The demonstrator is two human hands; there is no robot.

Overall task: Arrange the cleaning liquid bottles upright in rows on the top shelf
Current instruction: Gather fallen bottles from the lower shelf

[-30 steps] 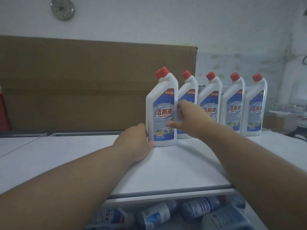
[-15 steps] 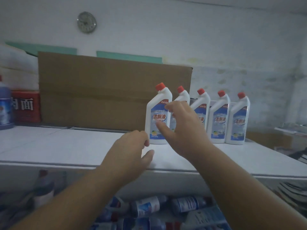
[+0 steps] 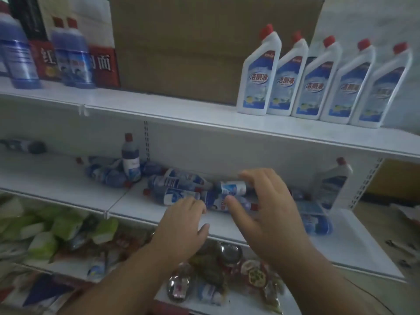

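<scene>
Several white toilet-cleaner bottles [image 3: 256, 80] with red caps stand upright in a row at the right of the top shelf [image 3: 159, 112]. On the middle shelf [image 3: 68, 178] lies a heap of blue-labelled bottles [image 3: 177, 185] on their sides. My left hand [image 3: 181, 226] hovers at that shelf's front edge, fingers loosely bent, holding nothing. My right hand [image 3: 268, 205] is spread open just in front of a lying bottle [image 3: 234, 188], not gripping it.
A large cardboard box [image 3: 193, 46] stands behind the row. Blue bottles [image 3: 70, 57] and red cartons are at top left. One dark bottle [image 3: 130, 160] stands upright on the middle shelf; a white bottle [image 3: 331, 185] leans at its right. Packets crowd the bottom shelf.
Both hands left the bottle on the top shelf and dropped to the middle shelf. My view tilted down, showing the lower shelves.
</scene>
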